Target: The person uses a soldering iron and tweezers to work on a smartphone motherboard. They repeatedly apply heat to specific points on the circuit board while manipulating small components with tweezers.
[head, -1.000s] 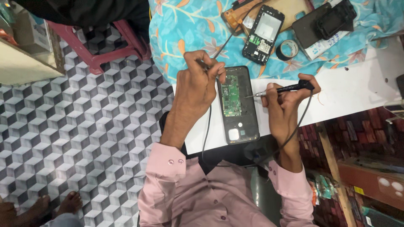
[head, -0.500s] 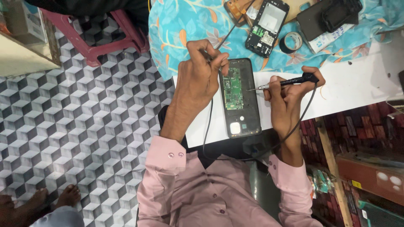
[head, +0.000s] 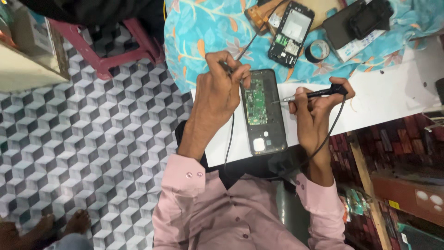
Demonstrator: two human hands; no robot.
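Observation:
An opened black phone [head: 263, 113] lies on the white table top [head: 379, 99], its green circuit board showing. My left hand [head: 222, 90] is closed on a thin black probe at the phone's upper left corner; its cable runs off toward the cloth. My right hand [head: 314, 104] grips a black soldering pen [head: 312, 94] with its metal tip pointing left, close to the phone's right edge. The pen's cable loops down past my right wrist.
A turquoise flowered cloth [head: 203, 32] covers the table's far part. On it lie a second opened phone [head: 291, 32], a roll of tape [head: 317, 50] and a black device [head: 358, 23]. A pink stool [head: 115, 51] stands on the patterned floor at the left.
The view has shifted slightly, so the phone and both hands sit a little lower and to the right in the picture. Both hands keep their grip at the phone.

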